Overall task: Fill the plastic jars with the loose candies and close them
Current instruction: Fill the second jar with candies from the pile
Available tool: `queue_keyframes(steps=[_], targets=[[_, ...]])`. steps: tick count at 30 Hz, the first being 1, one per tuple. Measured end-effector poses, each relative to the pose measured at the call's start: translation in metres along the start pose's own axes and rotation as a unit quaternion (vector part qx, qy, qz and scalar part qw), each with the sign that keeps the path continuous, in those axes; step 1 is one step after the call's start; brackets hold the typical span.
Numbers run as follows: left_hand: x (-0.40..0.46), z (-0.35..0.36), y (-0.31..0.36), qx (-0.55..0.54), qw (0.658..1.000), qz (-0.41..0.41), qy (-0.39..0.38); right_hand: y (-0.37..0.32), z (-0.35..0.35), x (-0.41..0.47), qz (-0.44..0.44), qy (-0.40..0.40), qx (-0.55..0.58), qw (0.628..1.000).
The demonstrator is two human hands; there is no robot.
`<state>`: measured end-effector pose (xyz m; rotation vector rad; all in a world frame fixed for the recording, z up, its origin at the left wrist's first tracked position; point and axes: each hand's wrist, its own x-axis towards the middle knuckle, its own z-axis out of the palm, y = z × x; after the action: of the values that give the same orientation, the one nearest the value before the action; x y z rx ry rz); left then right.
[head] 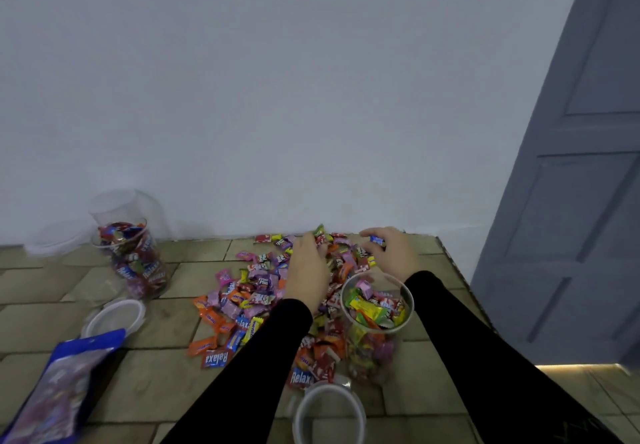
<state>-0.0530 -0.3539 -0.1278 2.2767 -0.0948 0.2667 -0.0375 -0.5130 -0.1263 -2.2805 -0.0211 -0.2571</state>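
A heap of loose wrapped candies (249,298) lies on the tiled tabletop. An open plastic jar (377,308), mostly full of candies, stands at its right side. My left hand (308,267) reaches to the far edge of the heap, its fingers curled among the candies. My right hand (391,253) is just beyond the jar and pinches a small blue candy (377,240). A second open jar (135,260) with candies stands at the far left. One clear lid (114,317) lies near it, another lid (329,416) lies at the near edge.
A blue and purple candy bag (62,384) lies at the near left. Another empty clear jar (121,208) stands against the white wall (311,97). A grey door (571,201) is at the right, past the table's right edge.
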Motion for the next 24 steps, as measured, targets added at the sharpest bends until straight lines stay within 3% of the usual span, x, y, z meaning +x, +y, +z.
queue_keyframes(steps=[8, 17, 24], targets=[[-0.025, -0.031, 0.045, -0.127, 0.990, 0.060, 0.027, -0.048, -0.035, -0.024, -0.071, 0.103, 0.091, 0.988], [-0.074, -0.043, 0.065, -0.290, 0.952, 0.086, 0.048, -0.072, -0.040, -0.079, -0.085, 0.122, 0.202, 0.968], [-0.094, -0.030, 0.058, -0.293, 0.951, 0.080, 0.057, -0.069, -0.027, -0.102, -0.053, 0.192, 0.320, 0.926]])
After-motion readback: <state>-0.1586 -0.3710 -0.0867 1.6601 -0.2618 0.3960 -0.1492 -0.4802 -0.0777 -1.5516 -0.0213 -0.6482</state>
